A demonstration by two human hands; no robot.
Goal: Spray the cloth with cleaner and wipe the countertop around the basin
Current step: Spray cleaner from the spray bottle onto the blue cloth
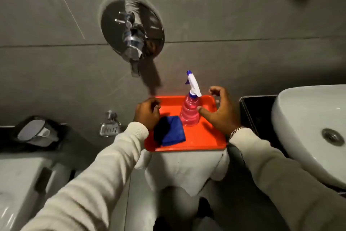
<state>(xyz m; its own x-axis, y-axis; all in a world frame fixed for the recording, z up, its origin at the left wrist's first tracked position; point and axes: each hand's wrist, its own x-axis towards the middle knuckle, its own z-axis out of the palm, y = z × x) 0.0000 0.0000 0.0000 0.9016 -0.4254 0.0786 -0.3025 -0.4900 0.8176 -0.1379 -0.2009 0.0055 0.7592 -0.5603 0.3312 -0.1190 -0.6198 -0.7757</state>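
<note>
An orange tray (204,139) rests on a stand draped in white cloth. On it stands a pink ribbed spray bottle (190,113) with a white and blue trigger head. A folded blue cloth (173,133) lies at the tray's left front. My right hand (221,111) is spread open just right of the bottle, thumb close to its base, fingers curled apart beside the neck. My left hand (148,113) hovers over the tray's left rim above the cloth, fingers loosely curled, holding nothing. The white basin (307,126) sits at the right on a dark countertop (250,112).
A chrome shower mixer plate (133,30) is mounted on the grey tiled wall above. A chrome soap holder (110,127) hangs low on the wall at left. A white toilet (24,180) stands at the far left. The white drape (187,170) hangs below the tray.
</note>
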